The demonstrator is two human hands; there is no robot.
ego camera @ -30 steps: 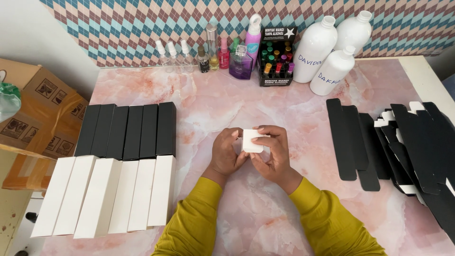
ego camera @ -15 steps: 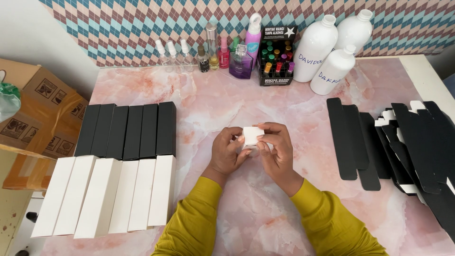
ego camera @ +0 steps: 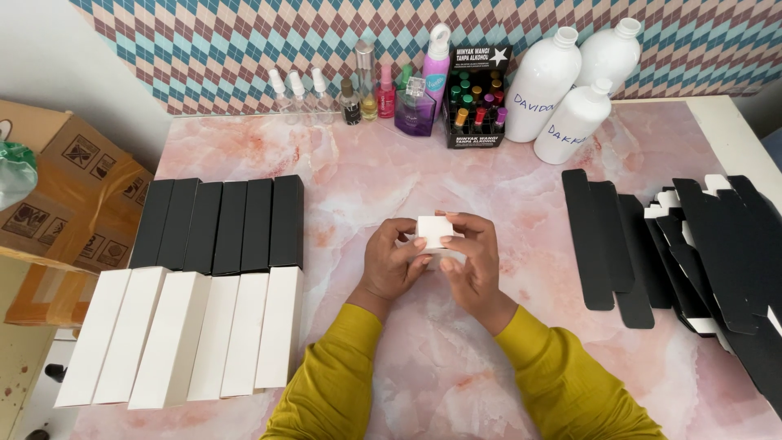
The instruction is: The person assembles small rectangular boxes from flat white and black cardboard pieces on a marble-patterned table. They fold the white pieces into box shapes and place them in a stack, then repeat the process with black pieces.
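A pink marble-patterned worktop [ego camera: 366, 171] stands against a wall [ego camera: 244, 41] papered in a coloured diamond pattern, under even light.

Fingers of the left hand [ego camera: 394, 265] and right hand [ego camera: 474, 262] hide most of the small white box [ego camera: 434, 231] (only its top face shows), while the flat black blanks [ego camera: 717, 253] run off the right edge.

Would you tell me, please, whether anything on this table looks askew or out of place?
Mostly tidy. The black boxes and white boxes lie in neat rows, but the flat black blanks on the right are loosely fanned and overlapping. Both hands, left hand and right hand, hold a small white box. Nothing looks spilled or damaged.
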